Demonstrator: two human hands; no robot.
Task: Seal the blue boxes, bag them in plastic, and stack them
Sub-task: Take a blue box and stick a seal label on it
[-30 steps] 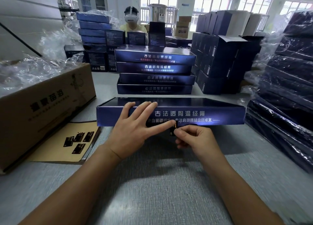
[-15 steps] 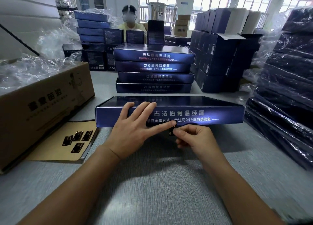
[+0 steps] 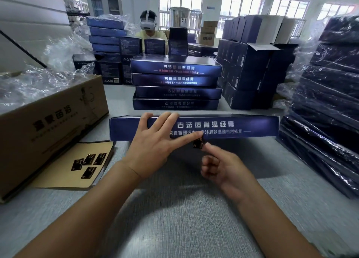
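Left hand [image 3: 153, 147] flat, fingers spread; right hand [image 3: 227, 168] index extended, other fingers curled

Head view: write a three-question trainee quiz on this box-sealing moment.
1. True or false: the left hand lies flat on the front of the near blue box.
2. How many seal stickers are on the brown backing sheet?
3. The right hand has its index fingertip at: A the black sticker at that box's lower edge; B the cardboard carton; C the bagged boxes.
Key: 1 true; 2 four; 3 A.
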